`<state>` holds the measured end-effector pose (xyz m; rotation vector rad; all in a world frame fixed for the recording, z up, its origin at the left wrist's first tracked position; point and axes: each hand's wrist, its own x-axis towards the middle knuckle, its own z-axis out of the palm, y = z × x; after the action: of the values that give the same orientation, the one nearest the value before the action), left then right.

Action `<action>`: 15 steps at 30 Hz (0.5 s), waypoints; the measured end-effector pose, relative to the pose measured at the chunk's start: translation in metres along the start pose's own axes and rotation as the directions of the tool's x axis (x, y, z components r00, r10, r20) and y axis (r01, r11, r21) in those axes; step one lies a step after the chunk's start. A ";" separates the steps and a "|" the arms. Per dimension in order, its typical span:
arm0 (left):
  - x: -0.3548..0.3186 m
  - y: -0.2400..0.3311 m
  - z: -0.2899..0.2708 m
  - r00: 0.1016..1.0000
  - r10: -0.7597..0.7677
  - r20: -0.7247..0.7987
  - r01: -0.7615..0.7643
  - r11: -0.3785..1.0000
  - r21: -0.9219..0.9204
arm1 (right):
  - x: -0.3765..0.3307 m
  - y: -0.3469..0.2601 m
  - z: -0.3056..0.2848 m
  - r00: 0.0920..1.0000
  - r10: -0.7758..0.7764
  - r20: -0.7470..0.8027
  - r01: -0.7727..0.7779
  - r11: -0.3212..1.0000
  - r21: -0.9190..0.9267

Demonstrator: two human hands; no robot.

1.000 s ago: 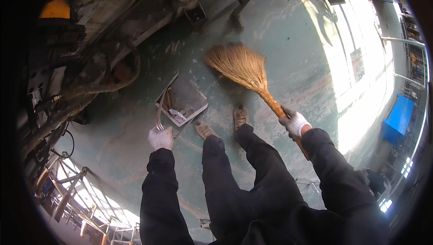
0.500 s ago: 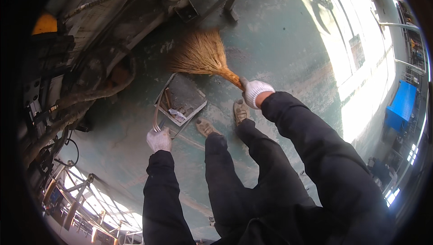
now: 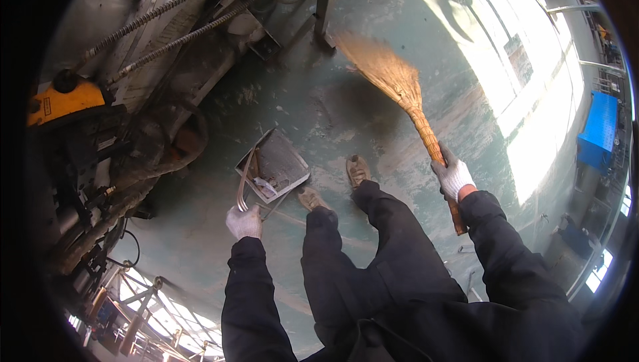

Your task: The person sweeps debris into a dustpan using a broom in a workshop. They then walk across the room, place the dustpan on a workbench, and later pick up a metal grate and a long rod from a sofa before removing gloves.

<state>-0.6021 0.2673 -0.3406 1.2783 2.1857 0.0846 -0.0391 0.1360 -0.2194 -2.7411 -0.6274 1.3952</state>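
Note:
A straw broom (image 3: 394, 79) with a long bound handle slants up and left from my gloved right hand (image 3: 454, 173). The fingers wrap round the handle, and the bristle tips are smeared by motion near the foot of a metal post. My gloved left hand (image 3: 244, 221) is closed on the bent metal handle of a grey dustpan (image 3: 283, 157). The dustpan lies beside my left shoe (image 3: 310, 198), its mouth facing away from me. A crumpled pale scrap (image 3: 265, 185) and some dirt rest inside it.
Machinery with hoses and a yellow part (image 3: 70, 101) lines the left side. A metal post (image 3: 327, 2) stands ahead on the worn green floor (image 3: 293, 262). Sunlight falls on the floor at right, near a blue panel (image 3: 599, 125). Metal framing rises at lower left.
My right hand has swung the broom to the right, away from the dustpan and off toward the post. My left hand and the dustpan have shifted only slightly in the picture.

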 end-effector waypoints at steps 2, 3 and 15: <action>0.006 0.022 -0.005 0.996 0.057 -0.076 -0.052 0.997 0.065 | 0.024 0.016 0.018 0.998 0.031 -0.047 -0.026 0.994 0.110; 0.010 0.034 -0.010 0.990 0.106 -0.088 -0.099 0.992 0.079 | 0.038 0.022 0.027 0.994 0.081 -0.072 -0.069 0.984 0.166; 0.073 0.115 0.000 0.966 0.256 0.044 -0.259 0.935 0.240 | 0.078 -0.045 0.231 0.989 0.135 0.065 -0.122 0.977 -0.175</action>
<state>-0.5397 0.3876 -0.3349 1.6959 2.0530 -0.0922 -0.1929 0.1638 -0.4111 -2.9209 -0.6095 1.5487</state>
